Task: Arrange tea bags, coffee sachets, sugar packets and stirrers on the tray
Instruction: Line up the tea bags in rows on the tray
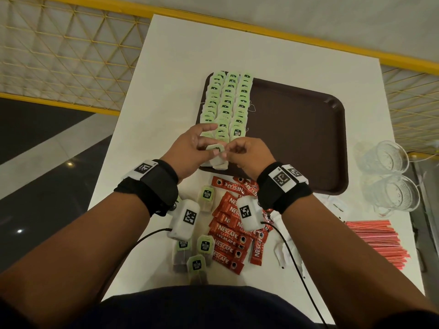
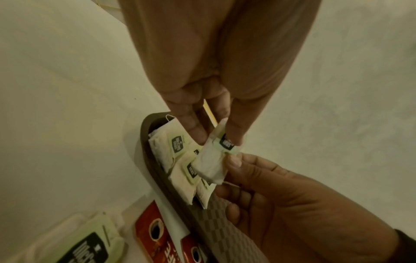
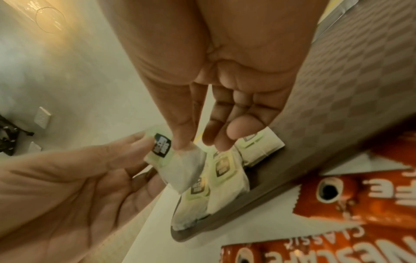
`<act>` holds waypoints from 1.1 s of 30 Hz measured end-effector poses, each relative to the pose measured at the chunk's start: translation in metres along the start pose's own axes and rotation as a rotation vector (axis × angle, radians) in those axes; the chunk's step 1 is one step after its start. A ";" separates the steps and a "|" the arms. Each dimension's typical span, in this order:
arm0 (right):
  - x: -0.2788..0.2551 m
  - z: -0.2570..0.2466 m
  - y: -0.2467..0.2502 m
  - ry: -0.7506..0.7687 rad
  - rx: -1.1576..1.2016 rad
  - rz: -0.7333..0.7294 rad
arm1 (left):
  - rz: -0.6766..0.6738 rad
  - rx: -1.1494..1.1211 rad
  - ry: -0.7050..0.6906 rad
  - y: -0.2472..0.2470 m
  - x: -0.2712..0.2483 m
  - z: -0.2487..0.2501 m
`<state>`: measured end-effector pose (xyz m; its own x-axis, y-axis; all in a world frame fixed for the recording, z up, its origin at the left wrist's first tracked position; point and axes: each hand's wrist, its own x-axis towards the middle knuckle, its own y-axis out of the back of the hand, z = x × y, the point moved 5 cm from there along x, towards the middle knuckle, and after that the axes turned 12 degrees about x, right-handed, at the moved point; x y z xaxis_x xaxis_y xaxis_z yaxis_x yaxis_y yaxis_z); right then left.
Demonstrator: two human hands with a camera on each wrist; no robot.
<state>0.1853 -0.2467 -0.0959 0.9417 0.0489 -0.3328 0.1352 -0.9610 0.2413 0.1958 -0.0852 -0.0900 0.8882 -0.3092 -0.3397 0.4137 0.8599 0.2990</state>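
Observation:
A brown tray (image 1: 297, 129) lies on the white table, its left side filled with three columns of green-tagged tea bags (image 1: 228, 103). Above the tray's near left corner both hands hold one tea bag (image 1: 217, 154). My left hand (image 1: 209, 148) pinches its green tag (image 2: 226, 143) between thumb and finger. My right hand (image 1: 229, 150) pinches the paper pouch (image 3: 186, 165) just below the tag. The pouch hangs over the nearest tea bags of the rows (image 2: 180, 174). Loose tea bags (image 1: 204, 243) and red coffee sachets (image 1: 234, 233) lie on the table under my wrists.
Red stirrers (image 1: 377, 241) are piled at the table's right edge, with white packets (image 1: 285, 254) beside them. Two glass cups (image 1: 389, 176) stand right of the tray. The tray's right part (image 3: 337, 89) is bare. A yellow railing runs behind the table.

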 end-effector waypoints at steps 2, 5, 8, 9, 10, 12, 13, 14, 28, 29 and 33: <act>0.000 0.006 0.009 -0.041 0.011 0.057 | 0.025 0.028 0.007 0.001 0.001 -0.001; 0.001 0.018 0.023 -0.142 0.035 0.116 | 0.105 0.083 0.009 0.008 -0.001 -0.003; 0.003 0.032 0.029 -0.233 0.036 0.143 | 0.204 0.148 -0.001 0.019 -0.006 -0.007; 0.003 0.035 0.029 -0.257 0.025 0.149 | 0.228 0.157 0.015 0.022 -0.007 -0.011; 0.004 0.038 0.029 -0.278 0.011 0.156 | 0.248 0.159 0.041 0.025 -0.007 -0.015; 0.006 0.042 0.029 -0.304 -0.016 0.177 | 0.269 0.142 0.099 0.028 -0.007 -0.023; 0.008 0.043 0.028 -0.315 -0.026 0.188 | 0.274 0.135 0.118 0.029 -0.008 -0.026; 0.009 0.044 0.027 -0.324 -0.028 0.198 | 0.276 0.134 0.129 0.029 -0.008 -0.028; -0.026 0.005 0.010 -0.048 -0.445 0.130 | 0.006 0.604 0.083 0.037 -0.055 -0.037; -0.034 0.001 -0.001 -0.040 -0.497 0.047 | -0.041 0.691 0.076 0.036 -0.062 -0.042; -0.055 0.008 -0.047 -0.029 -0.705 -0.224 | -0.127 0.959 0.109 0.031 -0.078 -0.065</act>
<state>0.1248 -0.2068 -0.0961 0.8609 0.2070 -0.4647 0.4986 -0.5252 0.6897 0.1264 -0.0080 -0.1122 0.8222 -0.2963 -0.4860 0.5352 0.1118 0.8373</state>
